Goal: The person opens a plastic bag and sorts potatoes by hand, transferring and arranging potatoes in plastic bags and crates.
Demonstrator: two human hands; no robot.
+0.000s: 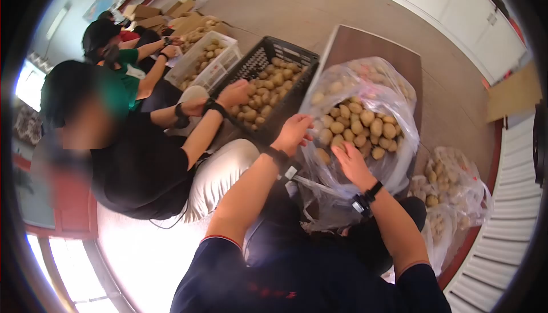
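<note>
A clear plastic bag [408, 113] stands in front of me with its mouth spread wide, full of potatoes [359, 122]. My right hand [353, 166] reaches over the near rim, its fingers stretched out and the tips at the nearest potatoes; none is visibly gripped. Just outside the bag's left side is my left hand [293, 135], loosely curled with fingers apart and nothing visible in it. Both my wrists carry dark bands with small devices.
A brown tabletop [365, 42] lies behind the bag. To the left, a co-worker's hand [235, 93] is over a black crate [264, 47] of potatoes; farther off is a white crate [228, 56]. Bagged potatoes [448, 179] sit on the floor at right, near a white radiator [502, 216].
</note>
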